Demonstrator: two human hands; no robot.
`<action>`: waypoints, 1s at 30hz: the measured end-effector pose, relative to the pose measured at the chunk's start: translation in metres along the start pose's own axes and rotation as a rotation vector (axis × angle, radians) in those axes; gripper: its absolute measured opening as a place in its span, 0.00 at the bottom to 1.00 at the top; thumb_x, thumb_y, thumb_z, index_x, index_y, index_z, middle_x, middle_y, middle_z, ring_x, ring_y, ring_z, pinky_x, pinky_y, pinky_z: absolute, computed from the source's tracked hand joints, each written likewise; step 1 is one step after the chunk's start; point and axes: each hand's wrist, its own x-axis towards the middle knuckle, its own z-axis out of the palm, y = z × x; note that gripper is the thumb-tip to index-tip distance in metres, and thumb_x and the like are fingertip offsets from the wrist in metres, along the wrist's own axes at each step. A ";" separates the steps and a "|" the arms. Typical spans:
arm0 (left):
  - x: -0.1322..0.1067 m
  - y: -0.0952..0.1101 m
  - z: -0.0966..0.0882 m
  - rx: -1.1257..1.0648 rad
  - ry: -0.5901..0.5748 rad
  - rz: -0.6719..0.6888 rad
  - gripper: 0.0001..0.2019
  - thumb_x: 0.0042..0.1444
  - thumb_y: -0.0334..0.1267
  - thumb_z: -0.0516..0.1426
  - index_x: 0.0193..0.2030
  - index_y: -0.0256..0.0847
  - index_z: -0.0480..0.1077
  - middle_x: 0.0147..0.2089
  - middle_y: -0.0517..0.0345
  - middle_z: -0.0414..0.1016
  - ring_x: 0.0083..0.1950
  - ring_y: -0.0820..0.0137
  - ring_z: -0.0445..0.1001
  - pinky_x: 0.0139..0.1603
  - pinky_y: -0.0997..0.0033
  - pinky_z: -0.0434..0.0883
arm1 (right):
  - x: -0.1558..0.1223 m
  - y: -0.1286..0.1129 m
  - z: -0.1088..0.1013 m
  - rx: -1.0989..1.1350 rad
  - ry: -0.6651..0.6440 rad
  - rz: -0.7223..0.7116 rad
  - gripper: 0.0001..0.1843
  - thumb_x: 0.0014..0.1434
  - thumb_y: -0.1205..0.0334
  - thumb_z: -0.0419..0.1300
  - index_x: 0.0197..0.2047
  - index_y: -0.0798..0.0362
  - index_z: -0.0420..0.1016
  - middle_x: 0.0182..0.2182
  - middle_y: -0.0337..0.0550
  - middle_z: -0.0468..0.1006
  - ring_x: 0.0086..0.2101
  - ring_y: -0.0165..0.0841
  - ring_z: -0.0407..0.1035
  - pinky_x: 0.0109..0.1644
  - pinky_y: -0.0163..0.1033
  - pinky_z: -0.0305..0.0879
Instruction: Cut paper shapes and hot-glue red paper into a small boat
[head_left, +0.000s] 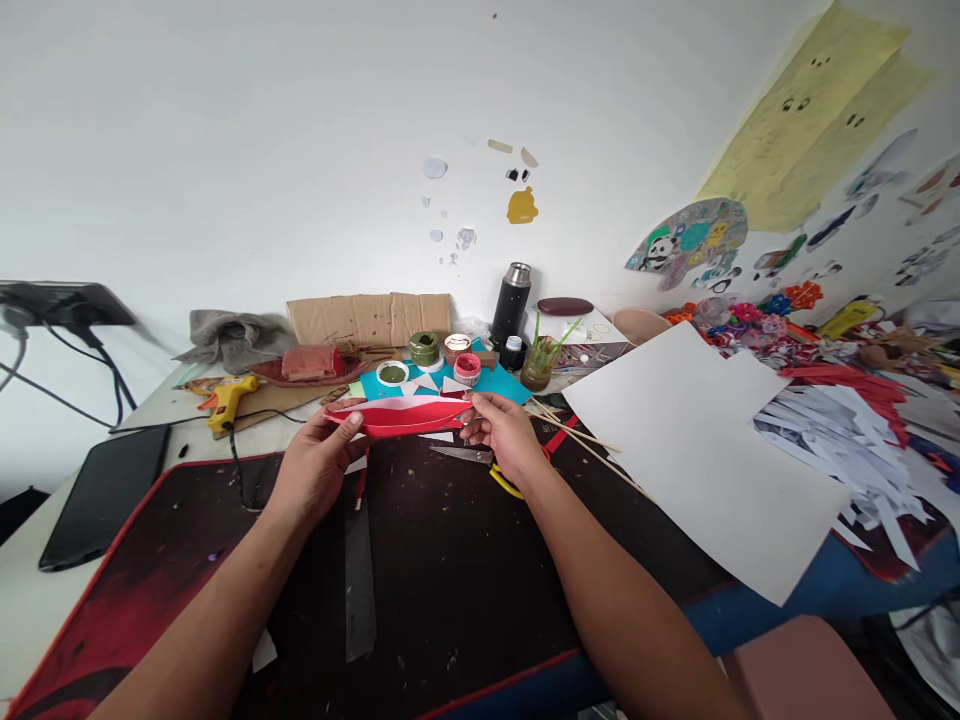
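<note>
A long red paper piece (pixel 405 418), white on its far side and tapering at both ends, is held up above the dark mat. My left hand (pixel 324 445) pinches its left end, the thumb on the red face. At the other end, the fingers of my right hand (pixel 504 432) grip the tip. Scissors (pixel 466 454) with yellow handles lie beneath my right hand, partly covered by it. Below the paper, a pencil (pixel 361 490) and a dull ruler (pixel 360 580) rest on the mat (pixel 442 600).
Open paint jars (pixel 424 348) stand on blue paper behind the hands, near a black flask (pixel 511 305). A yellow glue gun (pixel 229 400) and a phone (pixel 105 495) are at left. White sheets (pixel 697 450), thin sticks (pixel 592 445) and paper strips (pixel 840 440) lie at right.
</note>
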 end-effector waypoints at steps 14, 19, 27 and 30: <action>0.002 0.002 -0.001 -0.029 0.046 -0.004 0.29 0.39 0.56 0.82 0.43 0.44 0.83 0.43 0.52 0.89 0.44 0.55 0.88 0.45 0.55 0.85 | -0.001 -0.002 0.000 0.001 -0.018 0.026 0.28 0.50 0.38 0.82 0.41 0.51 0.83 0.31 0.41 0.85 0.24 0.32 0.77 0.27 0.35 0.67; 0.000 0.000 0.001 -0.016 0.024 0.001 0.29 0.41 0.54 0.81 0.45 0.42 0.82 0.46 0.51 0.89 0.46 0.55 0.88 0.46 0.57 0.85 | -0.002 -0.001 0.003 -0.027 -0.035 0.010 0.31 0.52 0.33 0.79 0.44 0.50 0.83 0.31 0.41 0.85 0.24 0.33 0.77 0.26 0.35 0.66; -0.001 -0.001 -0.002 -0.049 -0.022 -0.022 0.30 0.45 0.56 0.80 0.50 0.42 0.84 0.48 0.50 0.87 0.44 0.63 0.84 0.43 0.65 0.84 | -0.003 -0.001 0.002 -0.044 0.001 -0.019 0.30 0.47 0.38 0.83 0.42 0.51 0.84 0.27 0.38 0.84 0.24 0.32 0.77 0.27 0.34 0.66; 0.002 -0.001 -0.005 -0.080 0.011 -0.028 0.30 0.47 0.57 0.80 0.52 0.43 0.85 0.49 0.50 0.87 0.45 0.64 0.84 0.43 0.65 0.85 | -0.004 -0.004 0.002 -0.041 0.006 -0.037 0.29 0.48 0.38 0.83 0.39 0.51 0.82 0.27 0.38 0.83 0.24 0.33 0.77 0.27 0.35 0.67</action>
